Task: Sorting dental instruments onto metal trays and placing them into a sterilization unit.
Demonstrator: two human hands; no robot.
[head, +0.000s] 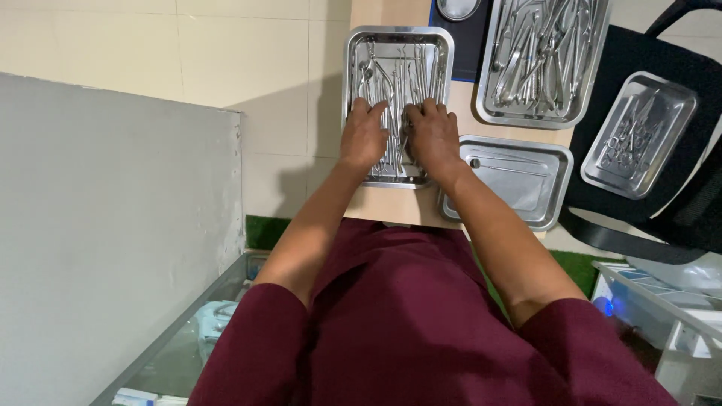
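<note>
Steel instruments (398, 71) in the tray (353, 53) look thin, stiff, slippery, best pinched mid-shaft; left hand (363, 137) and right hand (432, 135) rest flat, fingers spread, gripping nothing.

Both hands (398, 135) rest in the instrument tray (444, 45), another tray (556, 188) right.

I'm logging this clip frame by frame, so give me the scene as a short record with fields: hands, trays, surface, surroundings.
left hand: left hand palm down on the metal instruments
right hand: right hand palm down beside it, on the same instruments
tray in use: steel tray, rectangular, on the wooden table
other trays: nearly empty tray to the right; full tray behind it; small tray on a black chair
grip: cannot tell whether either hand's grip has closed on anything
</note>
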